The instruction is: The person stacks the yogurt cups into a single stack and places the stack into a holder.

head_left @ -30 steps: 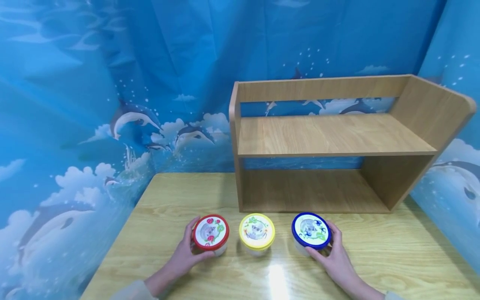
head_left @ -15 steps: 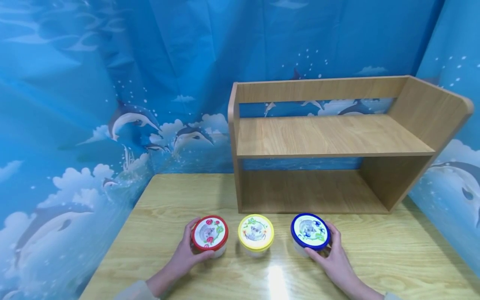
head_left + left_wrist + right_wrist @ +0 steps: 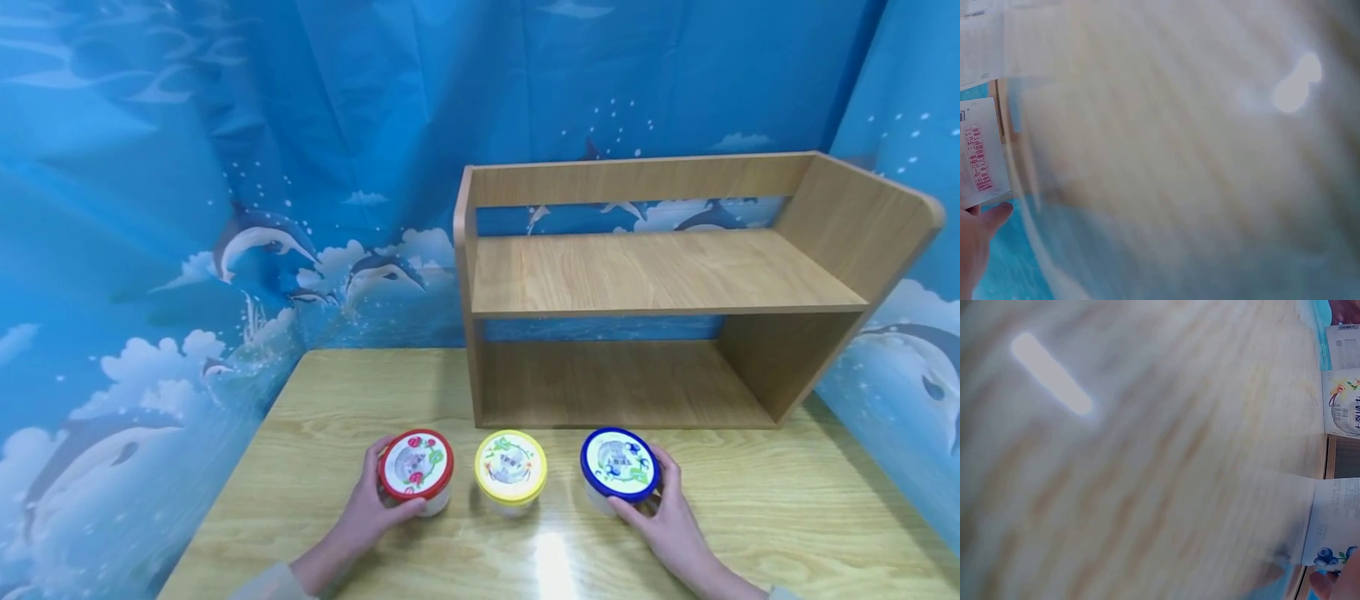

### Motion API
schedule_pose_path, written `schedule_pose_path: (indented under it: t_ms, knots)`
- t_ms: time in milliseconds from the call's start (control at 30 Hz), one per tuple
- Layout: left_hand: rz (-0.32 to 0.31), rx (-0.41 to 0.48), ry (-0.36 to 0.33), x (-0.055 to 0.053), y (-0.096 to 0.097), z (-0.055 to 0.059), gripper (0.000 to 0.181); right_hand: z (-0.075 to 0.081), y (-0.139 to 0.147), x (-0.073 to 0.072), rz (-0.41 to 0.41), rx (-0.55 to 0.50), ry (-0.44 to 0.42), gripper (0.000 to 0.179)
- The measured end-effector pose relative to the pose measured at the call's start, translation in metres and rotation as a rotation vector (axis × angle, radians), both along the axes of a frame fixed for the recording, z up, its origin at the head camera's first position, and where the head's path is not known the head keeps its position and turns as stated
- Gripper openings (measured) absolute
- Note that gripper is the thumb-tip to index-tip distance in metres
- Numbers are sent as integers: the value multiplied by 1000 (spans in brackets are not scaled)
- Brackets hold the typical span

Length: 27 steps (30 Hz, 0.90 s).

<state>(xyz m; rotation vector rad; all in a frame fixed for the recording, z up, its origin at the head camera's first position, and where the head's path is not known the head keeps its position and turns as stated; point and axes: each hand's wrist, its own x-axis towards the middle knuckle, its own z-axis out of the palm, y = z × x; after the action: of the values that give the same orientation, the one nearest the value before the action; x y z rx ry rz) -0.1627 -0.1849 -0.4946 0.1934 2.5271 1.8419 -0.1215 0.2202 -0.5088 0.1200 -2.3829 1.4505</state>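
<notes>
Three white round tubs stand in a row on the table in the head view. My left hand (image 3: 367, 510) grips the red-lidded tub (image 3: 417, 463) from its left side, thumb at the front. The left wrist view shows that tub's printed white side (image 3: 984, 153) beside the thumb. A yellow-lidded tub (image 3: 511, 467) sits in the middle, apart from both hands. My right hand (image 3: 669, 521) grips the blue-lidded tub (image 3: 620, 464) from the right, its thumb at the near side. Blueberries are printed on that tub's wall (image 3: 1335, 515) in the right wrist view.
A two-tier wooden shelf (image 3: 667, 271) stands behind the tubs, towards the right of the wooden table (image 3: 360, 392). Blue cloth (image 3: 375, 167) with dolphins and clouds hangs behind and at both sides. Light glares off the tabletop near the front.
The red-lidded tub shifts very slightly left with my left hand, and the head view drifts a little. Both hands keep their grips; the yellow-lidded tub stays in its place.
</notes>
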Motion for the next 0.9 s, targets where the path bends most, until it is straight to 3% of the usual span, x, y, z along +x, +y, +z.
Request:
schedule_pose_path:
  t_ms: [267, 400, 667, 900]
  knots:
    - [10, -10, 70, -1, 0, 23, 99, 3, -1, 0, 6, 13, -41, 89]
    - [-3, 9, 69, -3, 1, 37, 99, 4, -1, 0, 7, 14, -49, 89]
    - [-41, 34, 138, -7, 9, 59, 95, 5, -2, 1, -1, 6, -35, 89]
    - [-148, 98, 212, -15, 26, 69, 98, 5, -1, 1, 15, -5, -49, 88]
